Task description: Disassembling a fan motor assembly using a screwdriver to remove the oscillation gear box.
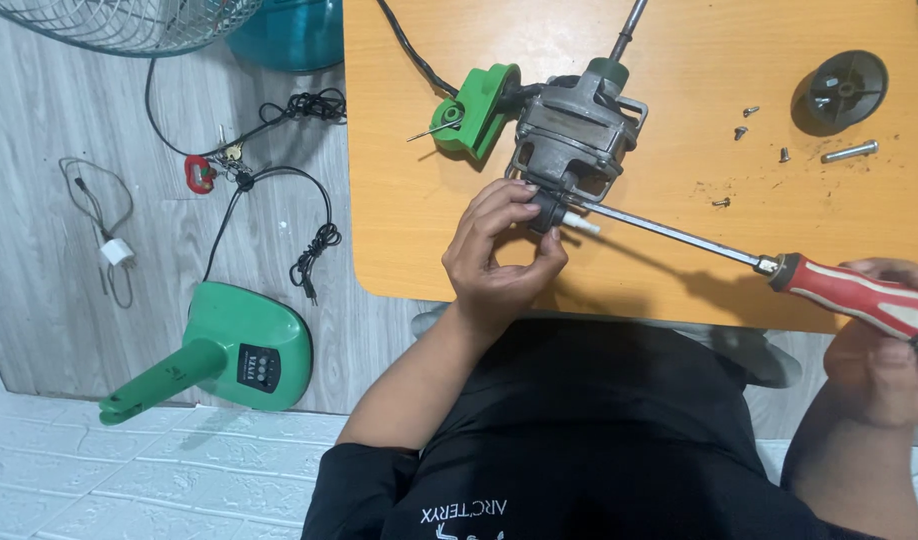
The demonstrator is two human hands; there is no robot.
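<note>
Pinching a small dark part at the near end of the motor (576, 133), the left hand (499, 262) has its thumb and fingers closed around that part, just beside a short white stub. The right hand (884, 350) is wrapped around the red handle of a screwdriver (779, 265) at the right edge, fingers curled shut on it. Its long steel shaft runs left and slightly far, with the tip at the motor's near end, close to the left fingertips (whether it touches a screw is hidden). The grey metal motor lies on the orange table (429, 230), its shaft pointing far, off the top edge. Touching its left side is a green bracket (472, 110), and a black cord leads away from there toward the far edge. Further right on the table lie several loose screws (747, 120), a longer bolt (849, 151) and a round black cap (845, 89). On the floor to the left stands a green fan base (229, 355) with a button panel, with black cables (314, 240) coiled beyond it, a white plug (116, 251) and, at the far left, a wire fan guard (129, 25).
</note>
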